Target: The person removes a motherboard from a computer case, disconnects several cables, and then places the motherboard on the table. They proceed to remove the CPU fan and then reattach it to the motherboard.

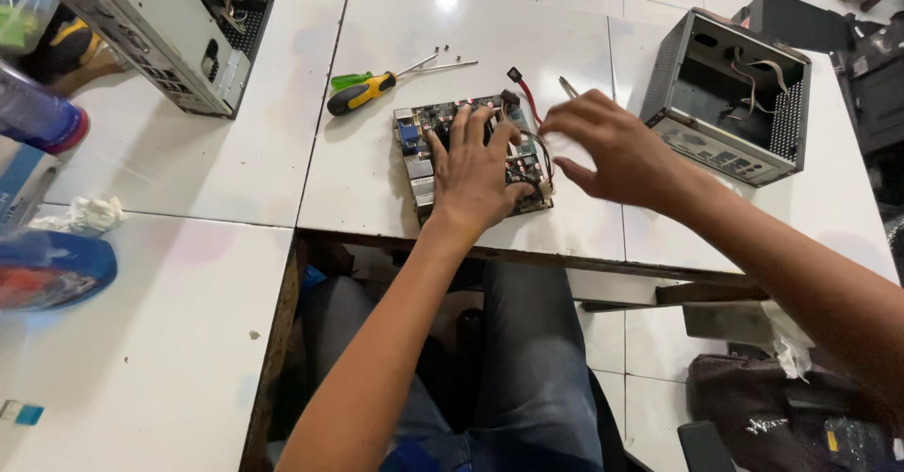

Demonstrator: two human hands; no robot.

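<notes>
left hand [476,166] lies flat, fingers spread, pinning the small circuit board [426,152] on the white table [377,199]; right hand [612,152] pinches a red cable [527,98] (grip partly hidden). best to keep the board pressed down and pull straight, gently.

Just one camera here, sitting on the person's head and looking steeply down and forward over the white tabletop [377,189]. It's hanging pretty close, taking in both forearms, the lap below, and floor tiles past the far edge.
</notes>
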